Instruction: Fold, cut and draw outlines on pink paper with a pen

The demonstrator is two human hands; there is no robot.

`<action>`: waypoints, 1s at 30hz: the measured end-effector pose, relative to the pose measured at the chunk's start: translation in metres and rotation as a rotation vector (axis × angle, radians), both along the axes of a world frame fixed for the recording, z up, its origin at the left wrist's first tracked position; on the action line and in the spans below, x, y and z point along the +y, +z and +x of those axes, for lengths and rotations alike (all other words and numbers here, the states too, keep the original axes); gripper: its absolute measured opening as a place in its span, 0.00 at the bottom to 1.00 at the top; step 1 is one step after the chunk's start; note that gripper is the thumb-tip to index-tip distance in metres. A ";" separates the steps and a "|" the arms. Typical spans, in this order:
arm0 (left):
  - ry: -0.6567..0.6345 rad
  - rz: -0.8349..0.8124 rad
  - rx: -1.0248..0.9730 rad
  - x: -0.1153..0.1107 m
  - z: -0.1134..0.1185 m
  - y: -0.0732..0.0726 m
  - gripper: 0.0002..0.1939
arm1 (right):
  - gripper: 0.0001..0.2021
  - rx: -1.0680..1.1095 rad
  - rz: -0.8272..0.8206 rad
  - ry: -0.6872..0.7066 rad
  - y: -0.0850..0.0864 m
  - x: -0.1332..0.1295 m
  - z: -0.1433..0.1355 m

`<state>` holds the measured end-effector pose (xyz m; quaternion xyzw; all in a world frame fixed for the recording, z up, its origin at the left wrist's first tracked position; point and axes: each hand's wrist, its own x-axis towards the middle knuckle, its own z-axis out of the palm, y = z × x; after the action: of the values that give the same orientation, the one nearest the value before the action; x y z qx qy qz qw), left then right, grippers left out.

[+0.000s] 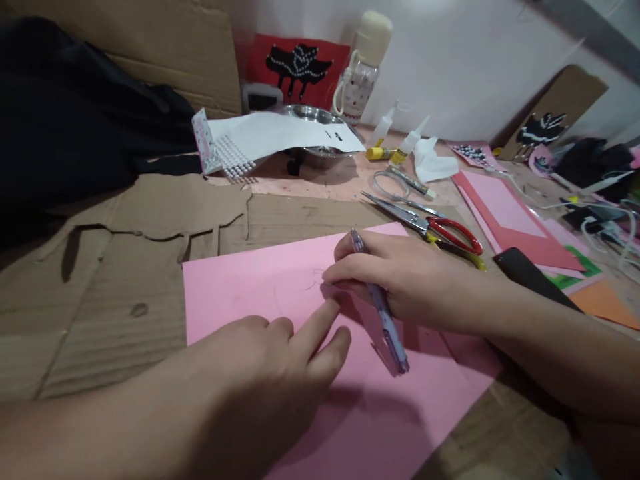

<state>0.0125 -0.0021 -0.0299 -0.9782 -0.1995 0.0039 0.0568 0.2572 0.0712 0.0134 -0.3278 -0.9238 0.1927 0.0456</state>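
Observation:
Pink paper (230,293) lies at an angle in front of me, with faint curved drawn lines on its upper part. My left hand (290,360) rests on the sheet, fingers stretched out and index fingertip near the lines. Across from it, my right hand (395,273) has a light purple pen (383,313) tucked among its fingers. The pen slants, one end pointing away from me and the other toward me. The fingertips of that hand are pressed together on the paper beside the lines; whether they pinch anything small is hidden.
Red-handled scissors (453,233) lie just beyond my right hand. A cut cardboard shape (165,207) is at the left. Behind stand a metal bowl (325,157), glue bottles (407,143) and a cream-capped bottle (363,80). Coloured sheets (525,227) and a black flat object (533,277) sit right.

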 end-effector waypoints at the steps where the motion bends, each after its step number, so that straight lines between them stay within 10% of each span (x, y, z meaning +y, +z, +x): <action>1: 0.023 -0.001 -0.013 -0.001 0.000 -0.001 0.13 | 0.11 -0.005 -0.008 0.008 0.000 0.000 0.001; 18: 0.015 0.218 -0.171 -0.001 0.001 -0.006 0.17 | 0.12 0.048 -0.426 -0.438 0.012 -0.007 -0.022; 24: 0.004 0.210 -0.145 0.001 0.002 -0.006 0.10 | 0.11 0.033 -0.329 -0.277 0.015 -0.007 -0.017; 30: -0.041 0.273 -0.186 0.001 -0.002 -0.010 0.17 | 0.14 0.052 -0.439 -0.402 0.015 -0.007 -0.026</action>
<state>0.0109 -0.0016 -0.0396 -0.9614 -0.1828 -0.1151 0.1705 0.2311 0.0640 0.0285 -0.5012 -0.7751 0.3832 0.0345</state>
